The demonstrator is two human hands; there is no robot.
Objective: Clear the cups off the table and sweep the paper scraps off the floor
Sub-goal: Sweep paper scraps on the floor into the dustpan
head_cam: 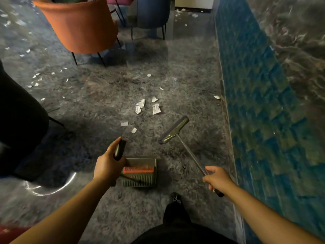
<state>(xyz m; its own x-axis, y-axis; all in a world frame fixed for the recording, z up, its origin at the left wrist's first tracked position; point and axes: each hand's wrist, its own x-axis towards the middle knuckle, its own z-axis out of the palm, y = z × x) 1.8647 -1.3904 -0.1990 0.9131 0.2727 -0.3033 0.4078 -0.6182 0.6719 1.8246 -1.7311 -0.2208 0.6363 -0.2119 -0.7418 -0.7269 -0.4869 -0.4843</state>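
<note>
Grey carpet (pixel 98 106); orange chair (pixel 77 27)

— How are the arms?
— Both bare, reaching forward and down.
— The left hand (pixel 107 166)?
— Fingers curled round a dark handle (pixel 120 149).
— The right hand (pixel 217 178)?
— Clenched on a thin pole (pixel 190 153).
</note>
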